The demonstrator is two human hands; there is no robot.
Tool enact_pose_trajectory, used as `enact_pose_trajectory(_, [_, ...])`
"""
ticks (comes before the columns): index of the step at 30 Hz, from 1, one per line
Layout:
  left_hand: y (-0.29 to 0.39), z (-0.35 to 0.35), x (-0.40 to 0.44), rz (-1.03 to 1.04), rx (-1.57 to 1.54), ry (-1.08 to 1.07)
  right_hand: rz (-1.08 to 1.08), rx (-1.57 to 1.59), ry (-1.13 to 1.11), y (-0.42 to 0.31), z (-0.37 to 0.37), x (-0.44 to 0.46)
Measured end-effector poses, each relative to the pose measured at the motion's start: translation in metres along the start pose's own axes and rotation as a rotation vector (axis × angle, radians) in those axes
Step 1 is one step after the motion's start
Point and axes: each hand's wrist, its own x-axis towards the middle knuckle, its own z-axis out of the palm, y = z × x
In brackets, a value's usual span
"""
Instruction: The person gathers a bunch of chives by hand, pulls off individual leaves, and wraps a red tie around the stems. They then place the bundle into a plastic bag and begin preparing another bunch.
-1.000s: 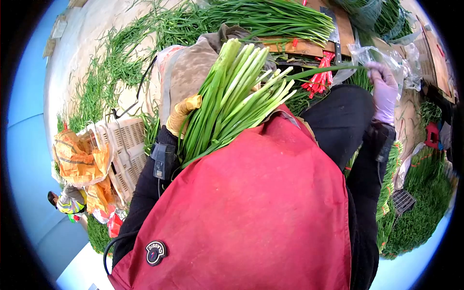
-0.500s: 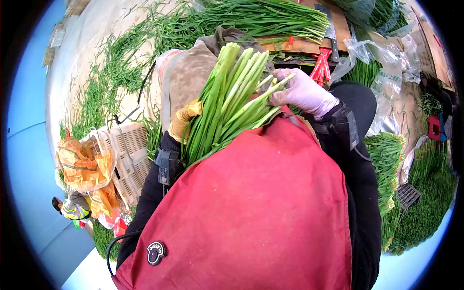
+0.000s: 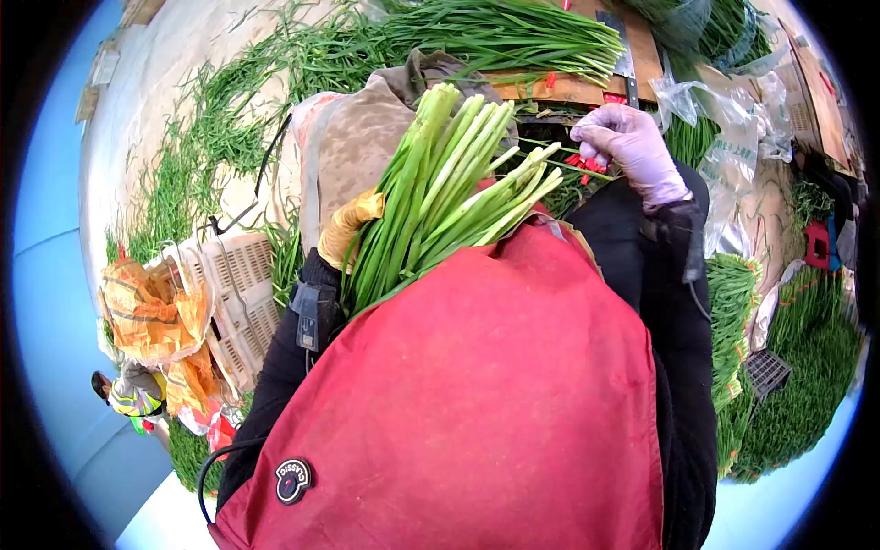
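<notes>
My left hand [image 3: 351, 229], in a yellowish glove, is closed around a thick bunch of garlic chives [image 3: 440, 183]. The pale stalk ends fan out up and to the right over the red apron [image 3: 495, 367]. Off to the right of the bunch, my right hand [image 3: 623, 147] wears a pale pinkish glove. Its thumb and fingertips are pressed together in a pinch. Thin green strands [image 3: 555, 154] pass close below those fingertips; whether the fingers hold one cannot be made out. Red ties [image 3: 587, 167] show just under the hand.
A knife [image 3: 629, 69] lies beside a pile of chives [image 3: 522, 37] on a board. Plastic bags [image 3: 729, 119] are at upper right. Bundled greens [image 3: 797, 394] stand at right. A white crate [image 3: 243, 293] and an orange sack [image 3: 151, 312] are at left, near a person [image 3: 136, 392].
My right hand has let go of the stalk ends and moved up and right, over the red ties. My left hand keeps its hold on the chives almost in place.
</notes>
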Motion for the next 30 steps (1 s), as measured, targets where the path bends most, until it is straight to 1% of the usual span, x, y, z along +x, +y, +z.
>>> enact_pose_trajectory(2, [-0.002, -0.004, 0.002, -0.001, 0.018, -0.007, -0.051, 0.062, -0.077, -0.012, 0.001, -0.008])
enact_pose_trajectory(4, [-0.002, -0.002, 0.003, -0.01, 0.02, -0.016, -0.338, 0.037, -0.075, -0.023, 0.021, -0.013])
enact_pose_trajectory(5, [-0.004, -0.004, 0.004, -0.008, 0.023, -0.011, -0.418, 0.013, -0.198, -0.029, 0.027, -0.015])
enact_pose_trajectory(6, [-0.004, -0.005, 0.004, -0.006, 0.028, -0.007, -0.306, 0.153, -0.259, -0.034, 0.04, -0.02])
enact_pose_trajectory(8, [-0.001, 0.002, 0.001, -0.012, 0.015, -0.013, -0.343, 0.104, -0.383, -0.004, 0.052, -0.005])
enact_pose_trajectory(9, [-0.001, 0.004, 0.0, -0.016, 0.006, -0.016, -0.219, 0.249, -0.305, -0.001, 0.059, -0.007])
enact_pose_trajectory(12, [-0.001, 0.001, 0.0, -0.018, -0.009, -0.033, -0.195, 0.239, -0.192, -0.002, 0.06, -0.001])
enact_pose_trajectory(13, [-0.001, 0.0, 0.0, -0.006, 0.0, -0.024, -0.312, 0.14, -0.107, 0.006, 0.059, 0.003])
enact_pose_trajectory(14, [-0.001, 0.0, -0.001, 0.004, 0.01, -0.016, -0.29, 0.133, -0.012, 0.006, 0.056, 0.001])
enact_pose_trajectory(16, [-0.001, 0.0, 0.0, 0.013, 0.014, -0.014, -0.295, 0.271, 0.101, 0.015, 0.04, 0.0])
enact_pose_trajectory(17, [-0.001, 0.0, -0.001, 0.013, 0.01, -0.016, -0.227, 0.167, 0.109, 0.023, 0.023, 0.003])
enact_pose_trajectory(18, [0.0, 0.0, -0.002, 0.017, 0.005, -0.015, -0.079, -0.096, 0.065, 0.013, 0.009, -0.004])
enact_pose_trajectory(20, [0.001, -0.001, -0.003, 0.005, 0.0, -0.021, -0.076, -0.13, -0.069, 0.023, -0.001, -0.012])
enact_pose_trajectory(22, [0.0, -0.002, 0.001, -0.002, 0.028, -0.029, -0.25, 0.008, -0.103, -0.002, 0.009, -0.025])
enact_pose_trajectory(23, [0.0, -0.004, 0.002, 0.0, 0.06, -0.03, -0.203, 0.133, -0.144, -0.011, 0.021, -0.026])
enact_pose_trajectory(24, [0.001, -0.005, 0.004, 0.003, 0.094, -0.03, -0.248, 0.173, -0.231, -0.026, 0.033, -0.028])
enact_pose_trajectory(25, [0.002, -0.003, 0.005, -0.006, 0.088, -0.06, -0.231, 0.314, -0.34, -0.027, 0.049, -0.027])
enact_pose_trajectory(26, [0.003, 0.0, 0.004, -0.008, 0.08, -0.038, -0.216, 0.455, -0.452, -0.023, 0.061, -0.025])
enact_pose_trajectory(28, [0.003, 0.008, -0.001, -0.012, 0.058, 0.011, -0.038, 0.472, -0.388, -0.019, 0.071, -0.018])
enact_pose_trajectory(29, [0.001, 0.009, -0.002, 0.002, 0.031, 0.021, -0.014, 0.583, -0.428, -0.022, 0.07, -0.019])
enact_pose_trajectory(30, [0.0, 0.009, -0.002, 0.003, 0.03, 0.022, -0.055, 0.521, -0.385, -0.022, 0.072, -0.018])
